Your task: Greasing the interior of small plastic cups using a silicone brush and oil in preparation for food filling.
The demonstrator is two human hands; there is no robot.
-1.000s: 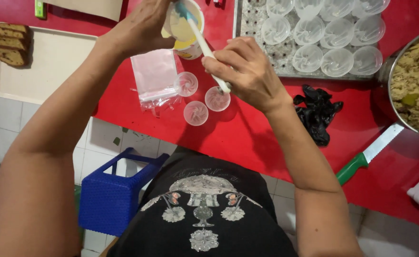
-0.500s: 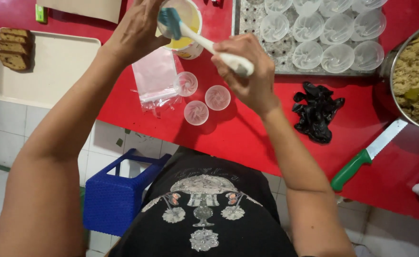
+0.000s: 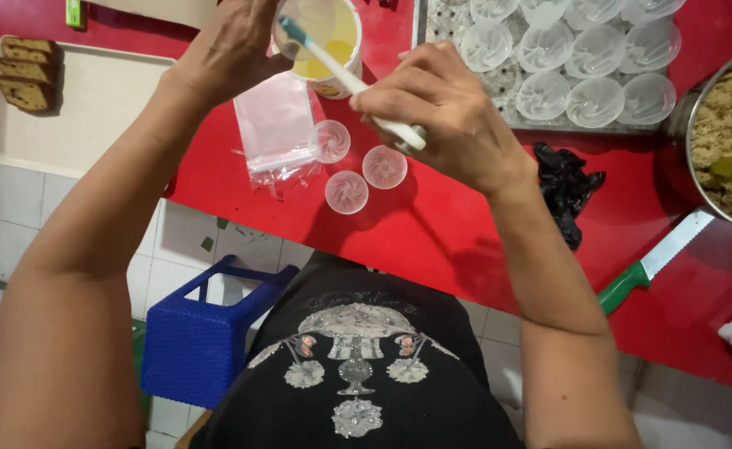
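My left hand [image 3: 231, 43] grips the rim of a clear plastic cup [image 3: 320, 37] with yellow liquid at its bottom, held at the far edge of the red table [image 3: 432, 241]. My right hand [image 3: 445, 116] holds a white brush with a teal tip [image 3: 342, 73]; its tip reaches into the cup. Three small clear fluted moulds [image 3: 353, 165] stand on the table just below both hands, next to a flat clear plastic bag [image 3: 276, 125].
A metal tray [image 3: 507, 87] with several clear moulds lies at the top right. A metal bowl of brown crumbly mix [image 3: 727, 137] is at the right edge, dark dried fruit [image 3: 567, 187] and a green-handled knife [image 3: 653, 262] near it. A cream tray [image 3: 83, 116] with cake slices [image 3: 25, 75] sits left; a blue stool [image 3: 208, 333] stands below.
My right hand has lifted away from the small moulds and swung the brush up so its tip is inside the cup. My left hand has stayed on the cup.
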